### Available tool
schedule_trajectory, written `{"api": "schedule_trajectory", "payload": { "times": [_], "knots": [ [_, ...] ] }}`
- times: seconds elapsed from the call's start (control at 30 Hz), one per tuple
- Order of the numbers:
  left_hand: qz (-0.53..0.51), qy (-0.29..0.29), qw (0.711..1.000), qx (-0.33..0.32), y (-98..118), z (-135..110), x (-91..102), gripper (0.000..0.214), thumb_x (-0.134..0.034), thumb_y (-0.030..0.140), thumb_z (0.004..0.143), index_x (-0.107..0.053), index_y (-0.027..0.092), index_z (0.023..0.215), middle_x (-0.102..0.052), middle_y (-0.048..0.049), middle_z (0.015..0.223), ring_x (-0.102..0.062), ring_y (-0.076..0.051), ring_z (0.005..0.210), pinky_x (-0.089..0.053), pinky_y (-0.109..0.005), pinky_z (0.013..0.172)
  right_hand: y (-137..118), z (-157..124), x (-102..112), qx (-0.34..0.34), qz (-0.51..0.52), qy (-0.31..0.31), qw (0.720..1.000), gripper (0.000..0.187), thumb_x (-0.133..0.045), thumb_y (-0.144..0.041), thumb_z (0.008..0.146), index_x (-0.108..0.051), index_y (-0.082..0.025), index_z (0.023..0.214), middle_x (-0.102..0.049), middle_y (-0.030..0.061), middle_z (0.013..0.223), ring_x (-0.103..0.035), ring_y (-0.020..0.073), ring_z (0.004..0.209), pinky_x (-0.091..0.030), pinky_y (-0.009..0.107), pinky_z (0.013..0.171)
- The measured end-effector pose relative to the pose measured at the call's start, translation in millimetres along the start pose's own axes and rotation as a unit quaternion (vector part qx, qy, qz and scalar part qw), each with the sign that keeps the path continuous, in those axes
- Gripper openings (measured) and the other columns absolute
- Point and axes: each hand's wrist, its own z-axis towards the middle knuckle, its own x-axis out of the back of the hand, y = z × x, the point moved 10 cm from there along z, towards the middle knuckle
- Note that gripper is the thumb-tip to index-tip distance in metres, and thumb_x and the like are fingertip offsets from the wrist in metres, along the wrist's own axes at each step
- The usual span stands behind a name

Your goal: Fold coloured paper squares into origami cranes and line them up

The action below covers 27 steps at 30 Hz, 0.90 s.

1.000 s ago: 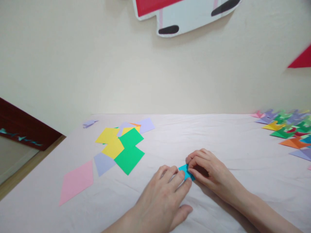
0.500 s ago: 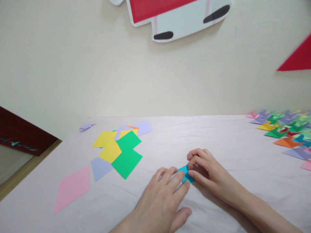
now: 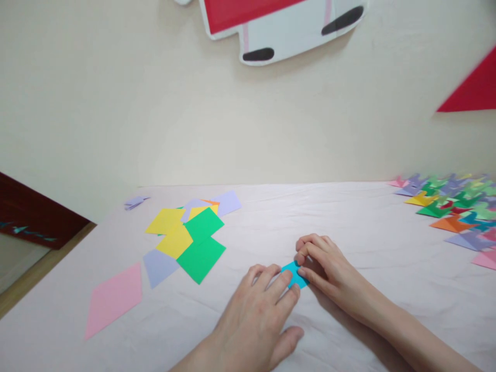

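Grip of right hand (image 3: 329, 269) half-hides blue paper (image 3: 295, 274).

Loose paper squares (image 3: 186, 238) left — folded pieces (image 3: 453, 209) right.

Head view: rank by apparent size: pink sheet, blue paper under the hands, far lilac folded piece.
1. Pink sheet
2. Unsure: blue paper, partly under left hand and right hand, and lilac folded piece, farther away, look alike.

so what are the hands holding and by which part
The folded blue paper, flat on the table: left hand fingers press its left end, right hand fingers curl over its right end. Whether they pinch it cannot be told.
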Motion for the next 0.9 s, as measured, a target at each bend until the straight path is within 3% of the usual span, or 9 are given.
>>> {"api": "schedule_trajectory", "payload": {
  "times": [0.17,0.4,0.77,0.9],
  "knots": [
    [0.009,0.006,1.0,-0.008,0,0,-1.1,0.044,-0.06,0.045,0.089,-0.053,0.02,0.125,-0.056,-0.0068,0.131,-0.047,-0.026,0.118,-0.036,-0.042,0.1,-2,0,3,0.011,0.013,0.006,1.0,0.013,-0.048,-0.012,0.09,-0.055,-0.023,0.089,-0.059,0.0054,0.099,-0.053,0.0222,0.097,-0.044,0.04,0.086],
    [0.036,0.015,0.999,-0.014,-1,-2,-6.3,0.051,-0.059,0.048,0.088,-0.051,0.018,0.129,-0.057,-0.0072,0.131,-0.049,-0.027,0.115,-0.037,-0.042,0.099,-4,-3,0,-0.007,-0.004,-0.001,1.0,0.015,-0.06,-0.016,0.083,-0.054,-0.024,0.095,-0.057,0.0059,0.106,-0.051,0.0244,0.103,-0.042,0.042,0.09],
    [0.052,0.041,0.997,-0.026,-4,0,-3.1,0.037,-0.07,0.049,0.079,-0.06,0.019,0.098,-0.057,-0.0091,0.131,-0.052,-0.03,0.116,-0.046,-0.045,0.093,-5,3,6,-0.007,0.025,0.03,0.999,0.017,-0.048,-0.009,0.083,-0.057,-0.022,0.09,-0.06,0.0047,0.095,-0.053,0.0225,0.094,-0.043,0.04,0.084],
    [0.033,0.088,0.995,-0.041,4,-24,5.1,0.026,-0.062,0.044,0.088,-0.062,0.023,0.103,-0.055,-0.0088,0.131,-0.054,-0.026,0.115,-0.051,-0.038,0.09,-1,-1,13,-0.019,0.094,0.061,0.994,0.02,-0.039,-0.01,0.089,-0.055,-0.022,0.088,-0.06,0.0038,0.091,-0.054,0.0205,0.09,-0.044,0.039,0.085]
  ]
}}
